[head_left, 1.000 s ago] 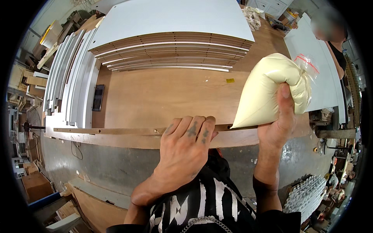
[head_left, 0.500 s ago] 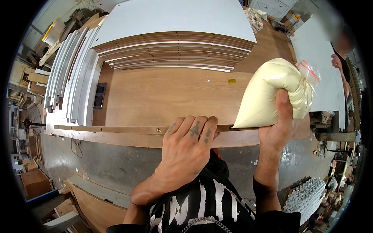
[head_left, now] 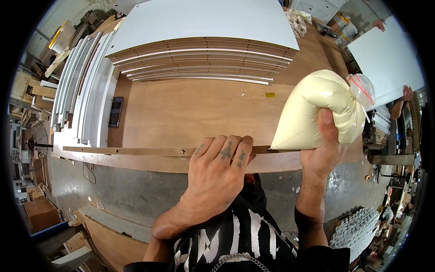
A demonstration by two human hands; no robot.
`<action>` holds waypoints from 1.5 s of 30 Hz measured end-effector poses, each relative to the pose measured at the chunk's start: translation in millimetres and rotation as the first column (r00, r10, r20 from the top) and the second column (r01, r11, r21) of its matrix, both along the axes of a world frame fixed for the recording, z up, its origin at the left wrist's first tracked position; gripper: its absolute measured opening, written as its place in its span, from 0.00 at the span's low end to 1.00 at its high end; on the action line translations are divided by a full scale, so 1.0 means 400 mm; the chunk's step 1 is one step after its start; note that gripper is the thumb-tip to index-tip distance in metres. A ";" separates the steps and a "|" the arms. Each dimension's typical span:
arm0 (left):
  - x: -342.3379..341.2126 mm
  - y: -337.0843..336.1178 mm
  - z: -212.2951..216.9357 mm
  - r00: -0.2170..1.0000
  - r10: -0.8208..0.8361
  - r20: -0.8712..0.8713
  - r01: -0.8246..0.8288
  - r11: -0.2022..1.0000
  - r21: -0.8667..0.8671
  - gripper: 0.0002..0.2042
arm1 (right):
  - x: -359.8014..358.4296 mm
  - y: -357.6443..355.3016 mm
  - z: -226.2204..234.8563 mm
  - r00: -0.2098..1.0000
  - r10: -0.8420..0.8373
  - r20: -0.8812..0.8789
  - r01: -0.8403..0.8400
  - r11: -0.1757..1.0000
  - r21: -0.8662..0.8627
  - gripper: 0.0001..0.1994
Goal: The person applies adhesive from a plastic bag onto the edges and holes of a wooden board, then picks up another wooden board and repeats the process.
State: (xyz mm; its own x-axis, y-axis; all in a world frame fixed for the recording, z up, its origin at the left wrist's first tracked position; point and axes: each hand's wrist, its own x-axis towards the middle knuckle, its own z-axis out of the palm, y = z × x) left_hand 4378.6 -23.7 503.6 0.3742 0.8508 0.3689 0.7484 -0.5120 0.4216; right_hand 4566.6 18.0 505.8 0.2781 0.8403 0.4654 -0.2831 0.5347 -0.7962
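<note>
My right hand point(head_left: 322, 145) is wrapped round a plump clear bag of pale yellow paste point(head_left: 306, 106), knotted at its upper right. The bag's lower-left corner points down onto the right part of a narrow brown strip point(head_left: 136, 150) with small holes along it, lying along the bench's near edge. My left hand point(head_left: 217, 167) is closed over the strip near its middle, fingers curled over the far side and the thumb mostly hidden. The contact between the bag tip and the strip is too small to make out.
A stack of white-faced panels point(head_left: 204, 22) stands on the wooden bench point(head_left: 190, 104). White strips point(head_left: 93, 90) and a dark phone-like object point(head_left: 116, 111) lie left; a small yellow piece point(head_left: 270, 94) lies right. At far right, another person's hands hold a white panel point(head_left: 385, 59).
The other person's white panel has shifted up and away at the right, baring stacked pieces beneath. My hands are almost still; the bag has tipped very slightly.
</note>
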 end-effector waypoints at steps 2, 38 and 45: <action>0.000 0.002 -0.002 1.000 -0.002 0.001 0.002 1.000 0.011 0.16 | -0.012 -0.002 0.006 1.000 -0.018 -0.008 0.018 1.000 0.000 0.25; 0.038 0.015 0.010 0.990 0.131 -0.048 -0.133 0.990 -0.038 0.12 | 0.275 0.025 0.019 0.997 -0.048 -0.068 0.048 0.999 0.001 0.21; 0.033 0.011 0.005 0.990 0.126 -0.069 -0.128 0.992 -0.022 0.12 | 0.280 0.028 0.009 0.993 -0.108 -0.045 0.107 0.994 -0.005 0.21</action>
